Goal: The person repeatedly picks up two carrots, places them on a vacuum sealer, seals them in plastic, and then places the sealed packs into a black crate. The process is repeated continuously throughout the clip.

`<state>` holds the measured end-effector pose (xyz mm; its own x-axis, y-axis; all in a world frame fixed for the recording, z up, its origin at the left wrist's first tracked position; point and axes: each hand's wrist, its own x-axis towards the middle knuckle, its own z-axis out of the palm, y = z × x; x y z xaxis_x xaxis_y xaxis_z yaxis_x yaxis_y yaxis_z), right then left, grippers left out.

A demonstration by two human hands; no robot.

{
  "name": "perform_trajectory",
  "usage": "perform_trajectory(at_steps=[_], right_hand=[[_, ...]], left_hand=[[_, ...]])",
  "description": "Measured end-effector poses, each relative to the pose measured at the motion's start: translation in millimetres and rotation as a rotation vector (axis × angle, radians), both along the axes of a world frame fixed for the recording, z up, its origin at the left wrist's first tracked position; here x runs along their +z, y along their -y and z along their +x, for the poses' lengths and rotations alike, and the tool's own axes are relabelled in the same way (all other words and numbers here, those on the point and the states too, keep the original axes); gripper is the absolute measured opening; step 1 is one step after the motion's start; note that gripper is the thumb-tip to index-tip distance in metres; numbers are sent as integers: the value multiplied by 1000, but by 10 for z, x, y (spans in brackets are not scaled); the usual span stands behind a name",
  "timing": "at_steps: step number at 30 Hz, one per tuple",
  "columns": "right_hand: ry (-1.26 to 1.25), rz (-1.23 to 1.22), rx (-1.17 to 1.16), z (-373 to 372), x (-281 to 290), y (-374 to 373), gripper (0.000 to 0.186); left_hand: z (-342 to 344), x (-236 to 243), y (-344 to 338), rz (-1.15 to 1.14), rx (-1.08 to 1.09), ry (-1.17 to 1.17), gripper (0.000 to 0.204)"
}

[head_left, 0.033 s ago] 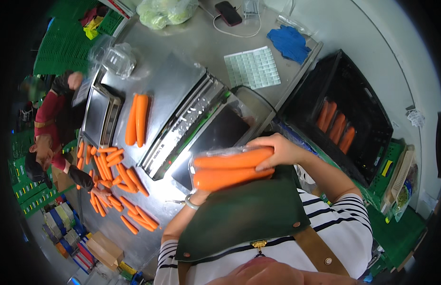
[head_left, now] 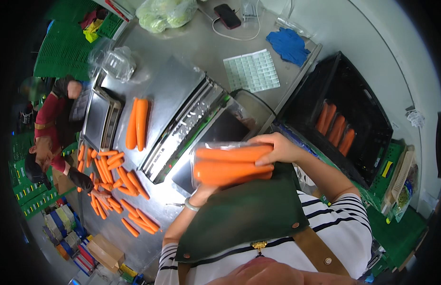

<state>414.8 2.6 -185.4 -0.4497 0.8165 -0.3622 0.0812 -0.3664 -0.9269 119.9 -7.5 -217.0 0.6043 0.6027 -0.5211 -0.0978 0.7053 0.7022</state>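
A clear-wrapped pack of large carrots (head_left: 232,167) is in front of my green apron, slightly blurred. My right hand (head_left: 280,149) grips its right end, thumb on the near side and fingers over the far edge. My left hand (head_left: 204,191) supports the left end from below; the pack hides its fingers. Just beyond the pack stands a film-wrapping machine (head_left: 185,127) with a metal bar and a dark plate (head_left: 224,129). Two large carrots (head_left: 137,124) lie side by side on the metal table (head_left: 159,78), left of the machine.
Many loose carrots (head_left: 106,171) lie at the left, where a co-worker's hand (head_left: 101,195) reaches among them. A scale (head_left: 97,121) stands behind them. At the right, a black crate (head_left: 358,90) holds several carrots. A phone (head_left: 227,16), blue cloth (head_left: 288,45) and label sheet (head_left: 252,70) lie at the back.
The carrot pack has risen slightly and tilted a little in my hands. The whole view has shifted slightly. Carrots on the table stay where they were.
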Motion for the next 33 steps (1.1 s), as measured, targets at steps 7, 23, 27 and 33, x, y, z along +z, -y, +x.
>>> perform_trajectory(at_steps=[7, 23, 27, 33], right_hand=[[-240, 193, 90, -24, -270, -736, 42], [1615, 786, -292, 1609, -2538, -2766, 11], [1475, 626, -525, 1466, -2185, -2704, 20], [1279, 305, -564, 1705, -2531, -2777, 13]], left_hand=[[375, -45, -768, -306, 652, 313, 89], [428, 89, -1344, -124, 543, 421, 60], [388, 18, -1328, -96, 577, 412, 58], [335, 21, -1212, -121, 585, 474, 54]])
